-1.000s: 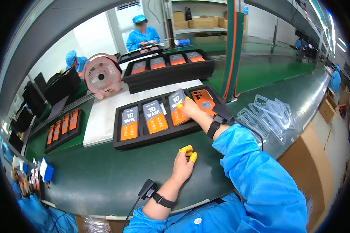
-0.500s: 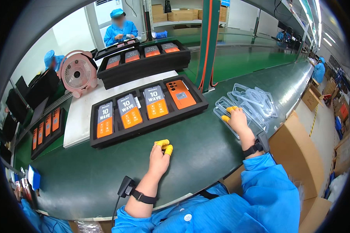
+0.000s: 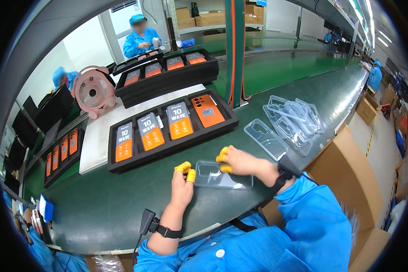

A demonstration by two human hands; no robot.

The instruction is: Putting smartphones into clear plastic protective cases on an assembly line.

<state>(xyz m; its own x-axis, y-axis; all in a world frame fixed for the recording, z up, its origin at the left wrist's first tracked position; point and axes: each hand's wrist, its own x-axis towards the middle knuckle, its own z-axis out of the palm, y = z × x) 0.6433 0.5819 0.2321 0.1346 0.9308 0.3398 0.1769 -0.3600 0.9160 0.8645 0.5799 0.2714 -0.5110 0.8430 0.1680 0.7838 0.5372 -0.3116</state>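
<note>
A clear phone case (image 3: 229, 182) lies low over the green work surface in front of me, between my hands. My right hand (image 3: 240, 162), with yellow finger covers, grips its upper edge, the thumb over the case. At the left end of the case is my left hand (image 3: 182, 186), its covered fingers loosely curled and slightly apart, with nothing seen in them. Another clear case (image 3: 266, 139) rests apart at the right, beside a loose pile of clear cases (image 3: 295, 119). Beyond my hands, a black foam tray (image 3: 167, 148) holds several orange-and-grey packaged phones, one with its orange camera side up.
More foam trays (image 3: 167, 84) are stacked behind, near a pink fan (image 3: 93, 92). A green post (image 3: 235, 59) rises beyond the tray. An open cardboard box (image 3: 349, 177) stands at my right. Another tray of orange phones (image 3: 63, 158) sits left. Co-workers are farther off.
My right hand has moved left from the pile, bringing one clear case in front of me. Another case now lies separate from the pile. My left hand has barely moved.
</note>
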